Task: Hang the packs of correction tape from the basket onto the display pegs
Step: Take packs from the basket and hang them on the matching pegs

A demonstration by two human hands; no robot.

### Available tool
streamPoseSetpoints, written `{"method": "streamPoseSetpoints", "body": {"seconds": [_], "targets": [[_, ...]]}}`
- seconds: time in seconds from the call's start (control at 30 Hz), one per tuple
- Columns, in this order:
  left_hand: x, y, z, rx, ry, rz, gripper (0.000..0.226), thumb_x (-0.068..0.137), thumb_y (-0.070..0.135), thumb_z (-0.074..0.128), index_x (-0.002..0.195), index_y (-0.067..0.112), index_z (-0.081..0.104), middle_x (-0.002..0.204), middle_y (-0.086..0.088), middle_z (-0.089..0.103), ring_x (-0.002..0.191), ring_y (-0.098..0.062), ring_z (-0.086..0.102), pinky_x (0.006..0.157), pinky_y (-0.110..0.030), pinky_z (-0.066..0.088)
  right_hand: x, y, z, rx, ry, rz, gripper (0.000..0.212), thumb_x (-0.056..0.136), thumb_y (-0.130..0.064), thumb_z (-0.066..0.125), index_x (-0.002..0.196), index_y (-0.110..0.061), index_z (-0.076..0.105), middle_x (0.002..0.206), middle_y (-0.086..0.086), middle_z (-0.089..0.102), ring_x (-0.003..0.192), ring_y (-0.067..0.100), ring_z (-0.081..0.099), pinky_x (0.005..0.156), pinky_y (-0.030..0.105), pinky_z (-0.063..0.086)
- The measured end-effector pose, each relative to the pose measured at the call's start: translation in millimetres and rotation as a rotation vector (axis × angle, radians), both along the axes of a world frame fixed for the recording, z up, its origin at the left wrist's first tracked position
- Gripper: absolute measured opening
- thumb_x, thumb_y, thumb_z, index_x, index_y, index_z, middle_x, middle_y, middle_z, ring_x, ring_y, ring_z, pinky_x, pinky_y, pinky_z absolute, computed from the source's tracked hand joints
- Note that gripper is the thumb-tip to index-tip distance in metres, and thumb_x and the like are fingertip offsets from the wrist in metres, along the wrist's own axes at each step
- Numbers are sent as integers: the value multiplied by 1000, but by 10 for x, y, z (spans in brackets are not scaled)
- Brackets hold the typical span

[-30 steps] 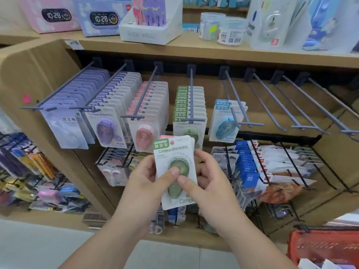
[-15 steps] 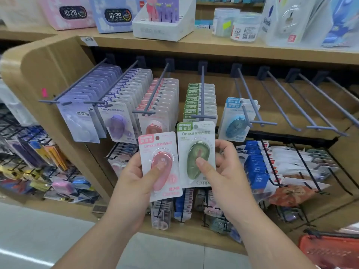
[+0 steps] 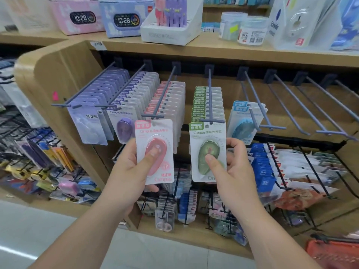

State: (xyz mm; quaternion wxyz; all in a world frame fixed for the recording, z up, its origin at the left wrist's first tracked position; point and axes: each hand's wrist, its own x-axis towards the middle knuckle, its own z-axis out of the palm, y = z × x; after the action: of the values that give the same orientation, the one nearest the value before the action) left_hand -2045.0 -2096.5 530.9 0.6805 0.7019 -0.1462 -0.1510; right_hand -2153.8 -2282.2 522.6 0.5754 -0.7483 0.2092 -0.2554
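Left hand [image 3: 130, 171]: fingers [image 3: 152, 154] hold the pink pack [image 3: 155, 133] of correction tape upright, with the thumb on the blister front and the rest curled behind the card.

Right hand [image 3: 236, 171]: same grip on the green pack [image 3: 208, 136], thumb on the blister. The two packs are side by side and apart, with a gap between them.

Pink pack: its top edge sits just below the tip of the pink peg [image 3: 164, 98]. That peg carries a dense row of pink packs reaching back to the wall. Green pack: its top edge is just under the crossbar tip of the green peg [image 3: 210, 98], which is loaded with green packs. I cannot tell whether either hang hole touches its peg.

Left of these, two pegs are full of purple packs [image 3: 116, 98]. To the right, the blue peg [image 3: 256, 107] carries only a few blue packs [image 3: 242, 123] near its tip.

Containers: a red basket [image 3: 334, 255] is at the lower right corner, cut by the frame edge and blurred, so its contents are not readable. A white display box [image 3: 169, 35] on the top shelf [image 3: 213, 49] holds pink and purple items. Two jars [image 3: 242, 28] stand beside it.

Room: the bare pegs [image 3: 303, 107] at far right leave open space. Wire racks [image 3: 310, 171] below the hands are crowded with blue and white packs. The wooden end panel [image 3: 58, 94] closes the left side, and the floor [image 3: 38, 239] lies in front.
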Motion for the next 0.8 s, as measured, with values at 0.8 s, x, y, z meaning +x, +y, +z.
{"method": "streamPoseSetpoints", "body": {"seconds": [0.8], "targets": [[310, -127, -69, 19, 20, -20, 25, 103, 37, 61, 126, 28, 66, 96, 5, 78, 73, -14, 73, 50, -34, 51, 231, -88, -68, -42, 71, -35, 28, 101, -27, 62, 122, -38, 48, 110, -21, 68, 96, -13, 63, 80, 15, 49]]}}
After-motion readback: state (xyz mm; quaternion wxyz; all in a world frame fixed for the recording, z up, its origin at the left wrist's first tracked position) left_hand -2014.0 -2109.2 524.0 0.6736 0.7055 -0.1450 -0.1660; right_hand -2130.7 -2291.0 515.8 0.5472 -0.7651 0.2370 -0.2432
